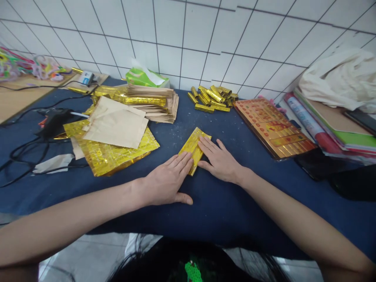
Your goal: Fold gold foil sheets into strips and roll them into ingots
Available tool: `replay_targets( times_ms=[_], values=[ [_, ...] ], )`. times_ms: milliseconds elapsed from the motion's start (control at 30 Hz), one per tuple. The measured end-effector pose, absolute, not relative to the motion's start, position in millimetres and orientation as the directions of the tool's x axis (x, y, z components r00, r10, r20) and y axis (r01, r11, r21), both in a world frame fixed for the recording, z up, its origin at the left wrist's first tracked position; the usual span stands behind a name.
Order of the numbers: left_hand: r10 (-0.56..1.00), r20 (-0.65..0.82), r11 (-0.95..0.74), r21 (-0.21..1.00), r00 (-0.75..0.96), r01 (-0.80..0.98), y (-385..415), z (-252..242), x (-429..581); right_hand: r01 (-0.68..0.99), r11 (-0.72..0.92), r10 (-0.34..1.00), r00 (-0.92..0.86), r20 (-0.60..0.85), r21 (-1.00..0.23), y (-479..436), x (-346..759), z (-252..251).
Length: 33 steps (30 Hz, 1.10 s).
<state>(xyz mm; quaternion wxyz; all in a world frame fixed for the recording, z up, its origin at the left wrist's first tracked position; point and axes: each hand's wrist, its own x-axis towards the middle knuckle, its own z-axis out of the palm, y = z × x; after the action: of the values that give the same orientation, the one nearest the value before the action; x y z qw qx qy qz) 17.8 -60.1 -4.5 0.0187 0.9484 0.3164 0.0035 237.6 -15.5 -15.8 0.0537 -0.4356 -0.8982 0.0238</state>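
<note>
A folded strip of gold foil paper [194, 141] lies slantwise on the dark blue cloth. My left hand [169, 176] presses flat fingers on its lower left part, with the thumb stretched out to the side over the cloth. On its right side rest the fingertips of my right hand [219, 158], fingers straight and thumb apart. Both palms face down, and parts of the strip are hidden under the fingers. To the left, a tan paper sheet [116, 121] lies over larger gold foil sheets [126, 156].
Rolled gold tubes [211, 98] lie heaped near the tiled wall. Behind the sheets stand a stack of brown paper [170, 105] and a green tissue pack [143, 77]. A black glue gun [54, 121] with cables is at left. An orange-gold printed pack [274, 127] lies at right.
</note>
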Motion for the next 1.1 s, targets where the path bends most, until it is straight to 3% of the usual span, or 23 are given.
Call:
replay_targets(
  times_ms=[133, 300, 600, 1100],
  values=[
    [0.599, 0.012, -0.801, 0.019, 0.801, 0.599, -67.6, -8.4, 23.8, 0.708, 0.689, 0.719, -0.694, 0.025, -0.154, 2.1, 239.5, -13.7],
    [0.604, 0.014, -0.797, 0.039, 0.797, 0.603, -70.9, -9.7, 29.7, 0.642, 0.754, 0.648, -0.762, -0.004, -0.137, 17.3, 238.5, -10.6],
    [0.525, 0.024, -0.844, 0.148, 0.851, 0.516, -63.8, -8.9, 20.2, 0.632, 0.769, 0.635, -0.772, 0.01, -0.098, 15.6, 239.2, -12.0],
    [0.482, 0.044, -0.868, 0.158, 0.875, 0.47, -60.1, -5.5, 17.4, 0.647, 0.752, 0.645, -0.762, -0.062, -0.126, 19.2, 240.6, -9.7]
  ],
)
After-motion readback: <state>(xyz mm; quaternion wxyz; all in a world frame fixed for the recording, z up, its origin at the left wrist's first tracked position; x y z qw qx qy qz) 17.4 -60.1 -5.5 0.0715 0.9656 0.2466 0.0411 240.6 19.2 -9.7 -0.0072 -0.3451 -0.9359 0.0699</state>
